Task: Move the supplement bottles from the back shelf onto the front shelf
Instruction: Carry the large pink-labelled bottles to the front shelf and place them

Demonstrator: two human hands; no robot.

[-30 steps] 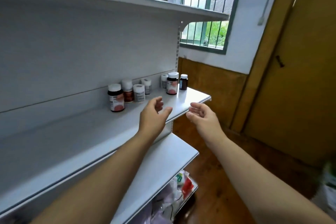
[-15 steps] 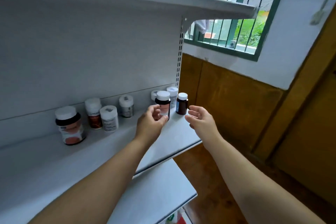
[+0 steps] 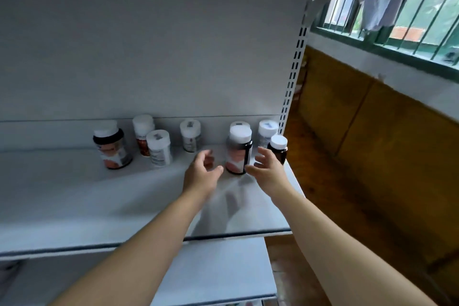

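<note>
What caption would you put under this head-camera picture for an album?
Both open hands, left hand and right hand, flank a dark, white-capped supplement bottle on a white shelf.

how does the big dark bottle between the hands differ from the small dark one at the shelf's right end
The large dark bottle with a white cap and red label is taller and wider than the small dark brown white-capped bottle. The large bottle stands between the left hand and right hand; the small bottle stands behind the right hand's fingers. Both stand upright on the white shelf.
</note>
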